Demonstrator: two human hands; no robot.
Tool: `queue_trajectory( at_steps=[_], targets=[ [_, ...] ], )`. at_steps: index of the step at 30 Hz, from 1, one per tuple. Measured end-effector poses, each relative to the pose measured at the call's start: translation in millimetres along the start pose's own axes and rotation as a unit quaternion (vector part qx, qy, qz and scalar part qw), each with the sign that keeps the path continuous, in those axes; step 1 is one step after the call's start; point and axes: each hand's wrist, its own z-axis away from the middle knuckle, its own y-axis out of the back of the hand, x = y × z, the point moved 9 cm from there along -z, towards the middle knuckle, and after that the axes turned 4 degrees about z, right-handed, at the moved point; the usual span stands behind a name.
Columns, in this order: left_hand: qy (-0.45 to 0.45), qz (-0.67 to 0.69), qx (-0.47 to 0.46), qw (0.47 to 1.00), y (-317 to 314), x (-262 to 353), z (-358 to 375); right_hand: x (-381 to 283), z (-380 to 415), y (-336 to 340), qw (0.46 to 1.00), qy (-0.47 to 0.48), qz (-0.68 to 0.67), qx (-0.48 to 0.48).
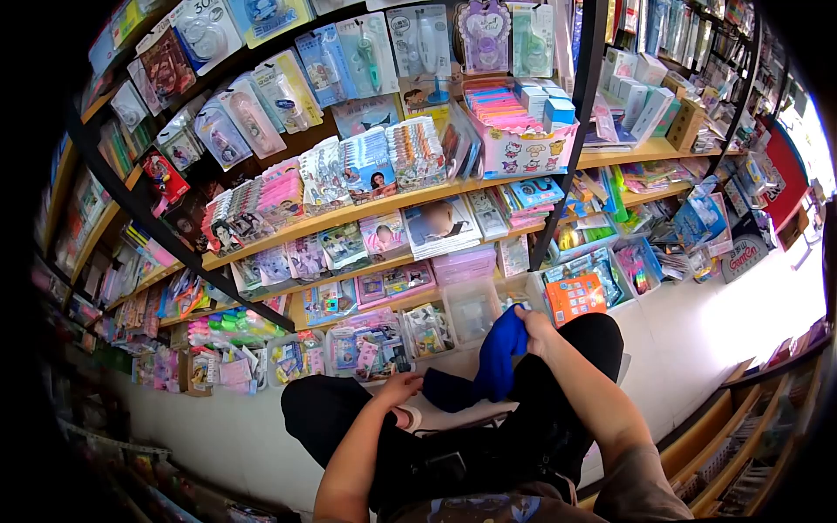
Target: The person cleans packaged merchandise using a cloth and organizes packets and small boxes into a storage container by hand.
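A strip of blue cloth [499, 353] hangs in folds over my lap, between my knees. Its upper end is gripped by my right hand [535, 331], with the fingers closed round it. The lower left end of the cloth looks darker and reaches my left hand [398, 389], whose fingers are bent close to that end; whether they pinch it is too small to tell. Just beyond the cloth stands a clear plastic bin [472, 311] on the floor by the shelf.
Shelves [366, 211] packed with hanging and stacked goods rise in front. Several bins line the floor below, one with an orange packet [575, 298]. A pink box [523, 155] sits on the upper shelf. Wooden shelving [728, 436] stands at the lower right.
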Motion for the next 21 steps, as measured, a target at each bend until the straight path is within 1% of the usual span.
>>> queue_trajectory(
  at_steps=[3,4,6,7,10,11,13,14,16,17,18,20,21],
  targets=[
    [0.020,-0.019,-0.020,0.999,-4.8,-13.7,-9.9,3.0,-30.1,0.0,0.992,-0.001,-0.118,-0.037],
    [0.027,-0.011,-0.017,0.999,-4.7,-24.5,-15.1,8.9,-39.8,2.5,0.993,-0.014,-0.117,-0.030],
    [0.044,0.008,-0.008,0.999,-5.5,-41.6,-23.4,13.0,-49.8,2.0,0.997,-0.008,-0.078,-0.028],
    [0.051,0.017,-0.006,0.999,-6.9,-37.3,-24.7,11.2,-50.4,0.5,0.998,-0.003,-0.059,-0.025],
    [0.101,0.001,-0.027,0.995,-11.7,-22.0,-29.8,6.8,-50.8,-11.7,0.995,-0.011,-0.090,-0.049],
    [0.120,0.073,-0.006,0.990,-8.0,-16.7,-37.8,4.2,-53.6,-11.9,0.996,-0.003,-0.085,-0.028],
    [0.158,0.211,0.032,0.964,-0.1,-2.6,-59.7,-2.4,-62.4,-10.9,0.997,0.015,-0.077,0.018],
    [0.143,0.277,0.049,0.949,5.2,1.8,-81.0,-3.2,-70.0,-10.1,0.998,0.028,-0.049,0.027],
    [0.088,0.313,0.071,0.943,16.5,20.2,-124.1,29.9,-110.9,4.3,0.997,0.041,-0.041,0.051],
    [0.062,0.330,0.080,0.938,19.1,36.9,-139.9,25.2,-104.6,-0.8,0.996,0.045,-0.038,0.064],
    [0.055,0.307,0.116,0.943,22.0,49.5,-155.2,23.2,-90.5,0.7,0.997,0.050,0.017,0.058],
    [0.033,0.257,0.180,0.949,22.2,88.9,-183.9,23.2,-77.0,-3.3,0.997,0.037,0.061,0.043],
    [0.017,0.252,0.196,0.947,24.5,100.6,-203.0,23.2,-73.2,-4.8,0.995,0.032,0.084,0.036]
  ],
)
